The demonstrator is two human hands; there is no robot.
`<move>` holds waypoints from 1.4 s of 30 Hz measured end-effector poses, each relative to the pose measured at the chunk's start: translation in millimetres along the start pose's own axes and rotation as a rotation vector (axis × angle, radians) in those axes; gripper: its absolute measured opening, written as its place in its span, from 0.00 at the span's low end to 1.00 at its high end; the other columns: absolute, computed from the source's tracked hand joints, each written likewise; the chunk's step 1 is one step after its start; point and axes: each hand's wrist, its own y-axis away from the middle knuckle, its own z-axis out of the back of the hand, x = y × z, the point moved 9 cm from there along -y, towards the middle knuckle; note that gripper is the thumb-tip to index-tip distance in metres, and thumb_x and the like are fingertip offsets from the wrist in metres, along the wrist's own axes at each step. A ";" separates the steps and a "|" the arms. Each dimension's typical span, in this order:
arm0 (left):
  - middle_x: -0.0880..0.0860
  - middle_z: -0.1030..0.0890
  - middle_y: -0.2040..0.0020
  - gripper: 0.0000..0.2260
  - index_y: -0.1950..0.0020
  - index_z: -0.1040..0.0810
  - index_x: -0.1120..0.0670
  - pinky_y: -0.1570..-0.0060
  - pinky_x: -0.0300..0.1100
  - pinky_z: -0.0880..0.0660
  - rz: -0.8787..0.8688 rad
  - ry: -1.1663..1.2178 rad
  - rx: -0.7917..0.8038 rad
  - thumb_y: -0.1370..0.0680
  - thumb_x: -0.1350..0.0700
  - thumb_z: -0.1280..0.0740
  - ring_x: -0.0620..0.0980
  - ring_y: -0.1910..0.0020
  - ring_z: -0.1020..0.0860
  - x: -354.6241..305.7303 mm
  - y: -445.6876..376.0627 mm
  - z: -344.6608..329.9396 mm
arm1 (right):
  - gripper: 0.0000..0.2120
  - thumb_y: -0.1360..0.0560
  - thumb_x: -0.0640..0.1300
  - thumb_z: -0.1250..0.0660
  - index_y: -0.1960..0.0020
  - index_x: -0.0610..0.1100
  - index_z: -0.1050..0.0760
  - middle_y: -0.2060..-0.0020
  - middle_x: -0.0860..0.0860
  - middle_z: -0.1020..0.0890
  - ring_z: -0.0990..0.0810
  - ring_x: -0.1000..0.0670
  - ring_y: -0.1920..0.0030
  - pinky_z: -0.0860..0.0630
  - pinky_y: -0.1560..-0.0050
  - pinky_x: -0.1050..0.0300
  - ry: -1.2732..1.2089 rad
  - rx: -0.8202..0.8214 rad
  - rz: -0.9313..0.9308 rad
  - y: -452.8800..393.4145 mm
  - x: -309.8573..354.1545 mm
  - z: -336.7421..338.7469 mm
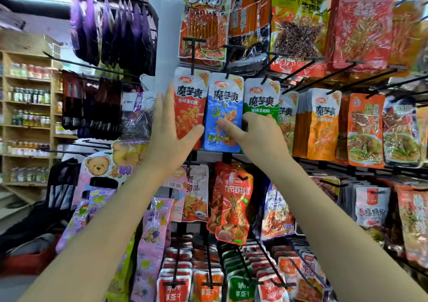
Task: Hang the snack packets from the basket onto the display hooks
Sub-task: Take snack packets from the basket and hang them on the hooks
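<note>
A blue snack packet [225,107] hangs on a black display hook [229,66] in the middle row, between a red packet [188,102] and a green packet [261,100]. My right hand [257,137] grips the blue packet's lower right edge, thumb across its front and fingers curled behind. My left hand [170,130] is held flat with straight fingers along the left side of the red packet, thumb touching its lower right corner. The basket is out of view.
The rack holds many hanging packets: orange packets [322,125] to the right, red shrimp packets [234,206] below, purple bags [108,32] up left. Bare black hooks [324,70] jut out at right. Wooden shelves of bottles [27,116] stand far left.
</note>
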 end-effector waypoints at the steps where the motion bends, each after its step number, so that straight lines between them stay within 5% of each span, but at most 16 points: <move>1: 0.48 0.56 0.17 0.41 0.18 0.58 0.41 0.21 0.57 0.51 0.032 0.033 0.020 0.20 0.48 0.31 0.46 0.19 0.56 4.8 0.2 -3.2 | 0.28 0.23 0.67 0.37 0.64 0.43 0.37 0.71 0.47 0.32 0.35 0.48 0.72 0.43 0.71 0.54 -0.028 -0.002 -0.003 0.1 -1.3 1.1; 7: 0.49 0.51 0.17 0.41 0.17 0.57 0.44 0.21 0.57 0.46 0.052 0.038 0.084 0.20 0.48 0.31 0.46 0.19 0.50 6.9 -1.0 -10.6 | 0.27 0.24 0.66 0.36 0.62 0.42 0.34 0.68 0.46 0.27 0.32 0.49 0.71 0.41 0.71 0.55 -0.066 0.007 -0.008 1.8 0.6 -2.9; 10: 0.55 0.47 0.18 0.36 0.18 0.46 0.49 0.22 0.50 0.48 -0.059 -0.186 -0.099 0.21 0.49 0.30 0.51 0.19 0.48 -10.4 5.2 13.3 | 0.29 0.25 0.67 0.35 0.54 0.39 0.24 0.64 0.44 0.20 0.23 0.45 0.65 0.31 0.67 0.50 -0.155 -0.038 -0.034 2.7 -7.8 4.2; 13: 0.56 0.22 0.38 0.20 0.32 0.23 0.55 0.38 0.41 0.32 -0.314 -0.263 -0.229 0.22 0.52 0.28 0.53 0.39 0.25 -48.4 21.0 20.5 | 0.27 0.25 0.66 0.33 0.46 0.41 0.21 0.61 0.48 0.18 0.19 0.48 0.61 0.24 0.62 0.53 -0.255 -0.063 -0.068 6.3 -17.1 10.3; 15: 0.52 0.19 0.53 0.15 0.40 0.17 0.55 0.50 0.46 0.24 -0.293 -0.266 -0.172 0.23 0.50 0.27 0.50 0.57 0.23 -52.9 18.3 5.6 | 0.26 0.26 0.65 0.31 0.46 0.42 0.19 0.60 0.49 0.17 0.18 0.49 0.60 0.22 0.61 0.52 -0.273 -0.045 -0.079 5.4 -17.1 8.9; 17: 0.51 0.20 0.57 0.16 0.41 0.17 0.54 0.55 0.49 0.23 -0.183 -0.294 -0.105 0.23 0.46 0.27 0.50 0.61 0.24 -47.4 10.1 -7.3 | 0.23 0.25 0.63 0.31 0.50 0.41 0.19 0.62 0.47 0.16 0.18 0.46 0.61 0.22 0.62 0.49 -0.285 -0.009 -0.090 3.6 -16.1 4.8; 21: 0.52 0.18 0.56 0.18 0.41 0.18 0.55 0.56 0.48 0.24 -0.079 -0.337 -0.070 0.21 0.42 0.31 0.52 0.58 0.21 -43.3 4.0 -11.2 | 0.25 0.22 0.61 0.33 0.50 0.37 0.20 0.59 0.40 0.16 0.18 0.39 0.59 0.22 0.58 0.42 -0.274 0.032 -0.095 3.3 -14.0 0.9; 27: 0.53 0.17 0.59 0.17 0.53 0.18 0.56 0.57 0.53 0.25 -0.022 -0.327 0.046 0.17 0.45 0.38 0.56 0.58 0.20 -34.5 9.8 -27.3 | 0.26 0.19 0.58 0.38 0.53 0.32 0.24 0.58 0.34 0.19 0.29 0.44 0.65 0.37 0.66 0.51 -0.243 0.078 -0.098 9.6 -8.6 -4.4; 32: 0.55 0.16 0.60 0.17 0.53 0.17 0.58 0.57 0.53 0.25 -0.010 -0.289 0.009 0.16 0.48 0.38 0.57 0.59 0.20 -34.9 12.7 -21.9 | 0.19 0.18 0.56 0.37 0.46 0.39 0.23 0.58 0.42 0.17 0.20 0.44 0.61 0.24 0.61 0.46 -0.237 0.036 -0.056 11.4 -2.2 -2.4; 38: 0.57 0.15 0.47 0.15 0.38 0.20 0.59 0.47 0.53 0.24 0.047 -0.213 -0.007 0.17 0.50 0.37 0.58 0.49 0.18 -39.1 20.0 -17.4 | 0.19 0.18 0.56 0.38 0.44 0.39 0.28 0.58 0.44 0.19 0.20 0.44 0.62 0.23 0.61 0.47 -0.141 -0.001 -0.035 15.6 0.5 -4.3; 42: 0.56 0.24 0.29 0.25 0.22 0.34 0.55 0.34 0.52 0.28 0.131 -0.237 0.125 0.16 0.45 0.40 0.56 0.32 0.25 -28.4 17.5 -26.7 | 0.19 0.17 0.56 0.39 0.42 0.39 0.28 0.57 0.44 0.18 0.20 0.44 0.61 0.27 0.63 0.52 -0.219 0.028 -0.071 18.7 -0.8 -7.2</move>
